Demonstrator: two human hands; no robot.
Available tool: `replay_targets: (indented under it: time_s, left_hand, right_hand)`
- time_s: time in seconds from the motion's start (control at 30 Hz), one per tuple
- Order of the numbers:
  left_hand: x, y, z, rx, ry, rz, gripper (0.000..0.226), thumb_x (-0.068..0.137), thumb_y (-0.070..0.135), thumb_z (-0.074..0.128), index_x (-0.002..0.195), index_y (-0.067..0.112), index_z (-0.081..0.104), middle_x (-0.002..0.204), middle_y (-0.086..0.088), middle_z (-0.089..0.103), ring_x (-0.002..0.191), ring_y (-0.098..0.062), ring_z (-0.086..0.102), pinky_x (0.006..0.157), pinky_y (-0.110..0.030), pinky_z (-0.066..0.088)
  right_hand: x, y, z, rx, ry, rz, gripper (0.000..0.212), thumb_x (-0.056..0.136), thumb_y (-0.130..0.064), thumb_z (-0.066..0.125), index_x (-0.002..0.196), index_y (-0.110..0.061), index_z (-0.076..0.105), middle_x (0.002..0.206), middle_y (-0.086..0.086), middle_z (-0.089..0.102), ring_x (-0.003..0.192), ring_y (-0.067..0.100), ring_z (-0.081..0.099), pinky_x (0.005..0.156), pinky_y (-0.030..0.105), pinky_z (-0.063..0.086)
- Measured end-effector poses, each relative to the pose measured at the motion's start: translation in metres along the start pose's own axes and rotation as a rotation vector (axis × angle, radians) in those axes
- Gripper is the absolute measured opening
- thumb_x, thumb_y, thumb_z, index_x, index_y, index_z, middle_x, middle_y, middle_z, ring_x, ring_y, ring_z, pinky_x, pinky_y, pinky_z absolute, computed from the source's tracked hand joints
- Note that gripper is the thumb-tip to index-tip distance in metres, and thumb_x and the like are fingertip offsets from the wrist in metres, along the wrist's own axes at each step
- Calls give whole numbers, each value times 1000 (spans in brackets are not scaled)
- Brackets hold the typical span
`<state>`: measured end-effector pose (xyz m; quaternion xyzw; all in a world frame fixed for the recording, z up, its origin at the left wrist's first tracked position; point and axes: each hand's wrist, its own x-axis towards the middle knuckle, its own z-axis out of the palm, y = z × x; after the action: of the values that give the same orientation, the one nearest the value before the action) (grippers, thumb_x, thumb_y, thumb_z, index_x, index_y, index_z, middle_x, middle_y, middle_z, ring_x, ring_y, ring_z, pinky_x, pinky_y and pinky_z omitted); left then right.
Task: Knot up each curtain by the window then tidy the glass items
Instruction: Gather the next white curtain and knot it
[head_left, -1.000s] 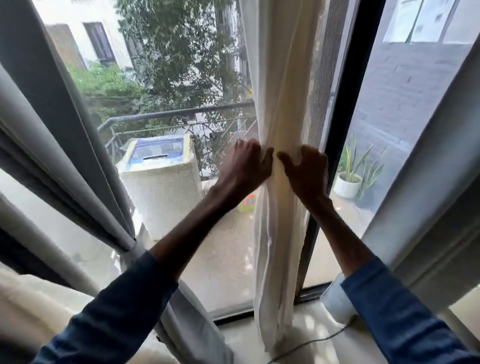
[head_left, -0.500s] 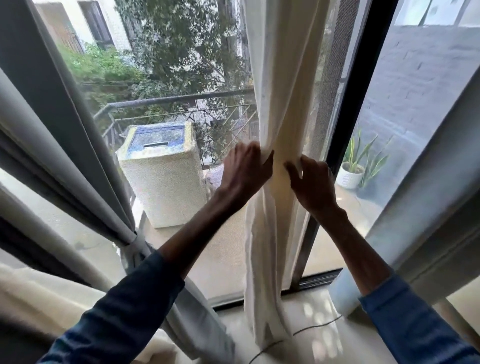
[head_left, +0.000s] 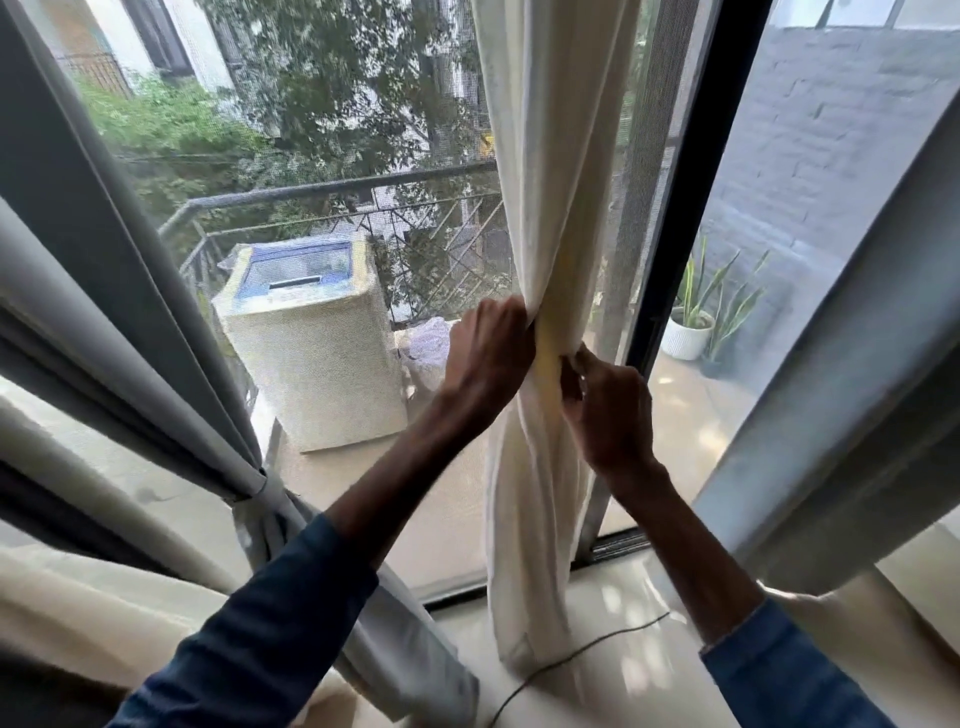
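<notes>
A cream curtain (head_left: 550, 156) hangs in front of the window's middle, gathered into a narrow bunch at hand height and hanging loose down to the floor. My left hand (head_left: 488, 358) grips the bunch from its left side. My right hand (head_left: 608, 410) pinches it from the right, just below. A grey curtain (head_left: 104, 291) at the left is cinched in a knot (head_left: 254, 483) low down. Another grey curtain (head_left: 852, 364) slants across the right edge. No glass items are in view.
A black window frame (head_left: 680, 249) stands right of the cream curtain. A thin cable (head_left: 582, 654) runs over the pale floor by the curtain's hem. Outside on the balcony are a covered washing machine (head_left: 317, 353) and a potted plant (head_left: 696, 322).
Both hands have squeezed the cream curtain tighter, bunching it narrower. My right hand has dropped slightly and changed from a flat hold to a pinch. The camera has tilted down a little.
</notes>
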<state>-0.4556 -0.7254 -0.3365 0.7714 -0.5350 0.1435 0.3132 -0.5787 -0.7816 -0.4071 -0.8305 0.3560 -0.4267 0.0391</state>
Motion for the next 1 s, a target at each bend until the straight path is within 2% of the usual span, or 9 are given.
replay_targets:
  time_s: [0.13, 0.23, 0.4, 0.47, 0.6, 0.7, 0.8, 0.93, 1.0]
  left_hand:
    - [-7, 9, 2, -81, -60, 26, 36, 94, 23, 57, 65, 5, 49, 71, -29, 60, 64, -45, 58, 50, -39, 33]
    - [-9, 12, 1, -139, -101, 22, 32, 86, 15, 58, 58, 4, 47, 70, -30, 57, 66, -48, 55, 53, -39, 29]
    - [-10, 13, -10, -372, -166, -63, 71, 91, 73, 28, 51, 14, 33, 48, -14, 35, 44, -29, 38, 49, -37, 35]
    - [-7, 12, -11, -278, -181, -94, 69, 82, 81, 43, 53, 18, 33, 47, -4, 38, 42, -22, 38, 47, -33, 36]
    - [0, -6, -1, -124, -95, -85, 36, 86, 43, 68, 83, 9, 56, 73, -9, 62, 65, -33, 63, 56, -39, 51]
    - [2, -17, 1, -279, -152, -160, 35, 88, 34, 68, 99, 2, 62, 81, -10, 67, 70, -33, 66, 58, -44, 56]
    - [-3, -22, -1, -371, -187, -173, 47, 86, 43, 70, 114, 5, 62, 95, -12, 70, 79, -28, 68, 63, -44, 59]
    - [-10, -23, 8, -401, -198, -218, 59, 83, 59, 63, 111, 7, 63, 93, -11, 70, 76, -28, 69, 62, -46, 59]
    - [-10, -22, 13, -374, -185, -239, 72, 76, 72, 54, 108, 8, 63, 91, -10, 70, 75, -28, 68, 62, -45, 58]
  right_hand:
    - [-11, -18, 2, -38, -58, -30, 29, 95, -15, 54, 121, -7, 64, 64, 15, 67, 60, 40, 66, 51, 40, 47]
    - [-21, -33, 2, -105, -108, 7, 52, 80, -1, 67, 132, 1, 59, 62, 15, 67, 56, 38, 66, 45, 36, 44]
    - [-32, -45, 13, -124, -194, 17, 57, 83, -2, 53, 139, 5, 47, 87, 21, 72, 69, 39, 70, 58, 41, 53]
    - [-40, -56, 12, -127, -246, 14, 48, 84, -8, 49, 131, 2, 53, 95, 17, 72, 77, 35, 71, 64, 39, 52]
    - [-46, -47, 4, 176, -172, -6, 68, 78, -11, 55, 145, -7, 48, 85, 16, 73, 67, 33, 69, 59, 39, 55]
    - [-34, -10, 1, 508, -150, 165, 45, 81, -7, 53, 121, -17, 72, 98, 2, 78, 81, 14, 75, 74, 39, 62]
    - [-29, 30, 0, 546, -123, 338, 32, 80, 7, 63, 100, -13, 78, 93, -2, 79, 81, 0, 73, 80, 29, 61]
    - [-41, 46, 9, 764, -401, 416, 29, 81, 5, 76, 93, -22, 78, 87, 0, 79, 82, 21, 77, 78, 42, 62]
    - [-55, 40, 20, 727, -473, 373, 30, 76, 1, 81, 95, -22, 78, 88, -5, 79, 84, 14, 76, 84, 38, 62]
